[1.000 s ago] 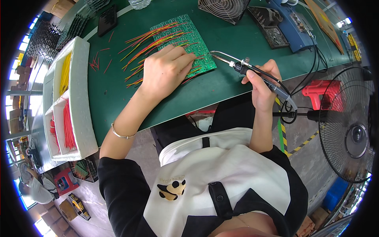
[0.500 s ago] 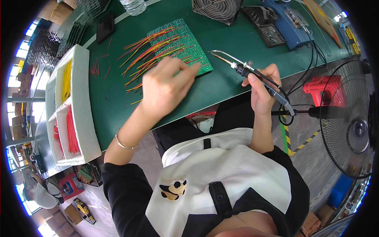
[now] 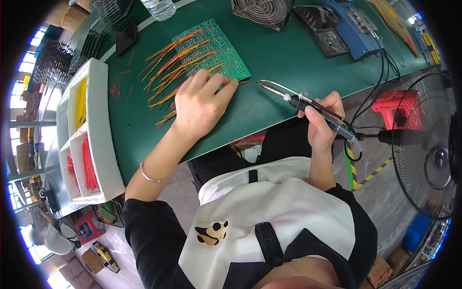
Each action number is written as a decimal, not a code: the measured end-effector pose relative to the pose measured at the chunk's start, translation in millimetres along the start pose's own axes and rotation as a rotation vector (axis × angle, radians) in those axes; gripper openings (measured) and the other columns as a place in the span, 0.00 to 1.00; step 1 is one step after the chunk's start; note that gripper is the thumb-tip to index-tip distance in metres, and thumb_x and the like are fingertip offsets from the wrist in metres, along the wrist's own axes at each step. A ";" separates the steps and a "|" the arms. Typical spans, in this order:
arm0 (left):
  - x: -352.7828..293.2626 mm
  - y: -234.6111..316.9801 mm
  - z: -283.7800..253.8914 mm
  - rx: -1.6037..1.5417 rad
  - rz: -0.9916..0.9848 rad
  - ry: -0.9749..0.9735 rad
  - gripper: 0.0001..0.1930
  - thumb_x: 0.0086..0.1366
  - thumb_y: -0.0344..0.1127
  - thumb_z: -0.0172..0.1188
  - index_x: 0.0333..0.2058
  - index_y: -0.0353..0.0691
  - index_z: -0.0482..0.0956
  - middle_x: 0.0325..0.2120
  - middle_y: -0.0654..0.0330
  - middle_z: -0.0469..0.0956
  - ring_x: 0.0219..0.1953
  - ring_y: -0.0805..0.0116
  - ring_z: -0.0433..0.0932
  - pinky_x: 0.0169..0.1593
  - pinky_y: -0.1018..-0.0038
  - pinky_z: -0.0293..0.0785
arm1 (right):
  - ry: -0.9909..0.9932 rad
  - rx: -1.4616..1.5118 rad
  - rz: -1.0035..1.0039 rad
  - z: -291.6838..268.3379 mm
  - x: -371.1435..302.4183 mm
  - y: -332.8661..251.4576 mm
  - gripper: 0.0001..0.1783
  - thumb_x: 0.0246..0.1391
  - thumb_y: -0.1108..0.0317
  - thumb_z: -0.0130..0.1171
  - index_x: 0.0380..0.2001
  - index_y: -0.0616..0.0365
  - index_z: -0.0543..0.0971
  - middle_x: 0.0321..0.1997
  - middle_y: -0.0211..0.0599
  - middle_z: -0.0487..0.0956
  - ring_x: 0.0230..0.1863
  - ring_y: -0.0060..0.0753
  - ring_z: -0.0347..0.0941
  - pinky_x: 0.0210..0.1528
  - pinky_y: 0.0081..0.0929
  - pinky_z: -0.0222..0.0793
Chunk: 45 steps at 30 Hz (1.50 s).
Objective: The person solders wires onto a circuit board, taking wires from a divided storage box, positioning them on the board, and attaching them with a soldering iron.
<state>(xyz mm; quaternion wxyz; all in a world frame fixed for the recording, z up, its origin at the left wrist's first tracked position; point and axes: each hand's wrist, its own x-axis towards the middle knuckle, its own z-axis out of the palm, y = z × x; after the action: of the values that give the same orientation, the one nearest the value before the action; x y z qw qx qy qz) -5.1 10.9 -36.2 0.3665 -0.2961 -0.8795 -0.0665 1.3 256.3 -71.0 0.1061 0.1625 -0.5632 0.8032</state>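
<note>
My left hand (image 3: 203, 102) is closed in a pinch at the near edge of a green circuit board (image 3: 231, 53). The tip of a red wire (image 3: 243, 82) pokes out beside its index finger; the rest of that grip is hidden by the knuckles. Rows of red and yellow wires (image 3: 166, 62) stick out leftward from the board, some passing under my hand. My right hand (image 3: 323, 123) is wrapped round a soldering iron (image 3: 299, 102) with a thin metal tube along it. Its tip points left, a little right of the board's near corner and apart from it.
A white divided box (image 3: 108, 144) with yellow and red wires stands at the left. Loose red wire bits (image 3: 114, 90) lie beside it. At the back are a fume fan (image 3: 262, 12), a black iron stand (image 3: 327, 41) and a blue soldering station (image 3: 356, 36). A standing fan (image 3: 426, 149) is at the right.
The board and its wires have shifted slightly to the left and away from me. My left hand has stayed near its edge. My right hand and the iron have come slightly nearer my body.
</note>
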 end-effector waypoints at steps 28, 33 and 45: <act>-4.4 1.7 3.7 -0.082 -0.185 0.021 0.06 0.45 0.28 0.66 0.20 0.41 0.77 0.18 0.65 0.72 0.21 0.70 0.71 0.23 0.75 0.68 | 0.035 -0.296 0.007 27.7 -7.0 1.6 0.15 0.47 0.74 0.62 0.24 0.59 0.62 0.20 0.37 0.74 0.18 0.18 0.70 0.22 0.15 0.70; -4.7 0.9 5.9 -0.076 -0.166 0.026 0.06 0.45 0.29 0.65 0.20 0.42 0.76 0.18 0.66 0.70 0.21 0.70 0.71 0.22 0.74 0.68 | 0.020 -0.317 0.009 26.6 -7.6 2.0 0.16 0.47 0.73 0.63 0.24 0.58 0.63 0.21 0.40 0.76 0.18 0.18 0.71 0.18 0.11 0.64; -5.2 0.9 6.7 -0.064 -0.159 0.045 0.06 0.45 0.30 0.64 0.18 0.43 0.74 0.17 0.66 0.69 0.21 0.70 0.71 0.21 0.74 0.67 | 0.031 -0.290 0.061 32.5 -8.3 -3.4 0.13 0.47 0.75 0.63 0.24 0.59 0.66 0.18 0.26 0.72 0.19 0.08 0.62 0.21 0.10 0.55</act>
<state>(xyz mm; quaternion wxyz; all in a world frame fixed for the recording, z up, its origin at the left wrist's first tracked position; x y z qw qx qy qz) -5.8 11.5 -44.7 0.3702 -0.2352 -0.8893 -0.1300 14.8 227.1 -61.1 0.1125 0.1158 -0.6765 0.7186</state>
